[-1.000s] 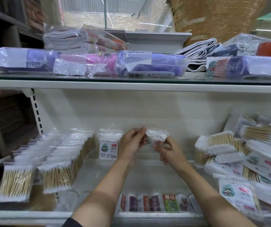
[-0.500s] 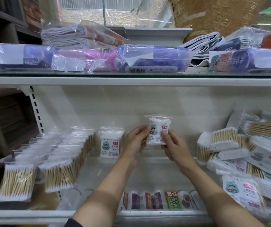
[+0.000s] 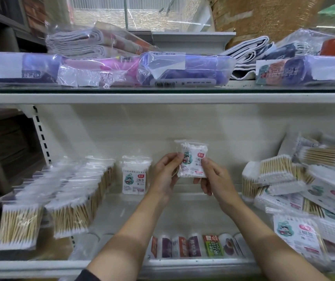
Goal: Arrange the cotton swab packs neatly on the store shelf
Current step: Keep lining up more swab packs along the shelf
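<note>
A white metal shelf (image 3: 182, 211) fills the view, with a pale back panel and a slotted upright at its left end. Both hands reach in over its front lip. The left hand (image 3: 163, 177) and right hand (image 3: 216, 180) each have a grip grasping one pack (image 3: 193, 160) of cotton swabs between fingers and thumb, left on its left edge, right on its lower right edge. The pack is upright, label toward the camera, held in the air above the bare middle of the shelf and close to the back panel.

Left of the pack, one standing pack (image 3: 135, 176) rests upright against the back panel. Further left, two rows (image 3: 61, 197) of wooden-stick swab packs run from the front lip toward the back, packed tight and leaning slightly. Right of the held pack lies a loose heap (image 3: 304, 191) of swab packs, tilted and overlapping at many angles, some label up.

Price labels (image 3: 197, 245) sit under the clear front lip below the hands.

Above the shelf, a glass upper shelf (image 3: 162, 90) carries bagged goods (image 3: 182, 68) in purple and pink wrap, with folded cloths (image 3: 81, 41) in plastic stacked behind. Beyond them show a window grille, a brick wall and a woven straw object at upper right. Dark wooden shelving stands to the left of the unit.
</note>
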`<state>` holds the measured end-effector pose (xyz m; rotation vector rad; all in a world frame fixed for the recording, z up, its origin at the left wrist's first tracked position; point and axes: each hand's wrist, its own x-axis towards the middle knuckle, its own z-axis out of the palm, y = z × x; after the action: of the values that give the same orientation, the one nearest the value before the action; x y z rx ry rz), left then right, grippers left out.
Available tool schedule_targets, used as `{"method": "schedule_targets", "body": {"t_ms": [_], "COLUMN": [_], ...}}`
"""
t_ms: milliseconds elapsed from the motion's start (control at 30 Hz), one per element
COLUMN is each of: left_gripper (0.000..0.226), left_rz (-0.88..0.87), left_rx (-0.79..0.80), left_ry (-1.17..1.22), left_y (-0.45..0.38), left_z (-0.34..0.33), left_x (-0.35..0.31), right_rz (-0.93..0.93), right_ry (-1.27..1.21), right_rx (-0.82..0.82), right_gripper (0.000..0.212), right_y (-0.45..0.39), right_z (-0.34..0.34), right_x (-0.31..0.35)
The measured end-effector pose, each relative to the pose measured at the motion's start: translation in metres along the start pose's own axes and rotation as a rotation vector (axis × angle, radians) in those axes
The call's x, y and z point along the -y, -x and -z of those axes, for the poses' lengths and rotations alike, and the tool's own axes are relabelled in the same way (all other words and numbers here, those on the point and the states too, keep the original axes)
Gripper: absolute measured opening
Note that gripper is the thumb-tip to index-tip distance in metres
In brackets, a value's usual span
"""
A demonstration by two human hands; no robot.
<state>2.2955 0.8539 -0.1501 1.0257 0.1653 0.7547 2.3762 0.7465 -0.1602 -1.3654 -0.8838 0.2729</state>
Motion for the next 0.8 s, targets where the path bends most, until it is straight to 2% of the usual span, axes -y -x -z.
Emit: {"method": "schedule_targets", "body": {"t_ms": [133,267,367,500,800], "left_gripper": [0.027,0.029,0.029,0.018,0.022], "left_rz": [0.040,0.032,0.006,-0.022,-0.027], "left_rx": [0.106,0.188,0.167,0.112,0.087], "left_ry": [-0.021,-0.029,-0.047,-0.059,-0.052], "left_y": [0.0001,0.0014,0.0027,0.0016,0.0015], "left_z": [-0.0004,-0.0016,-0.0024,-0.0016,-0.0014], "left_x": [0.0014,0.0022,0.0008,0.0013,0.0024], "right_rz": [0.021,0.039,0.044,0.024,-0.023], "right_ry": [-0.028,-0.044,-0.047,-0.057,-0.071], "right_rx": [-0.055,-0.066,-0.052,-0.024,0.017], "right_gripper": [0.034,0.032,0.032,0.031,0.023], "right_y": [0.0012,0.0024,0.0024,0.0024,0.0030], "right_z": [0.0004,0.0004,0.0002,-0.0003,0.0032], "right_x": [0.0030,0.0049,0.0053,0.0043,0.0045]}}
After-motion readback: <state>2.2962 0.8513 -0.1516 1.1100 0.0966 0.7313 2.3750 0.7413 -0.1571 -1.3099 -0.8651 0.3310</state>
